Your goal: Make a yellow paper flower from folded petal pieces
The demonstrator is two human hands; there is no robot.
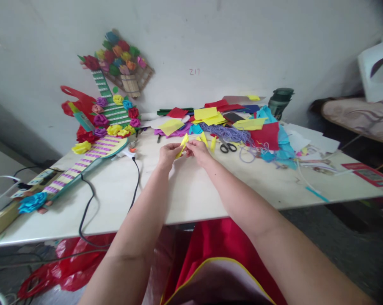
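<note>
Over the middle of the white table, my left hand [169,154] pinches a narrow strip of yellow crepe paper [184,143] that stands up between my fingers. Close beside it, my right hand [197,151] has its fingertips closed on the lower part of the same strip. Small folded yellow paper pieces [213,144] lie just beyond my right hand. Black-handled scissors [228,147] rest to the right of them. Behind my hands is a pile of coloured paper, with yellow sheets [205,113] on top and a tangle of purple yarn [231,133].
On the left lies a guitar-shaped craft [86,159] with paper flowers. A glue gun [128,151] trails a black cord [137,182] over the table's front edge. A dark green bottle [280,103] stands at the back right. A flower basket craft [128,63] leans against the wall.
</note>
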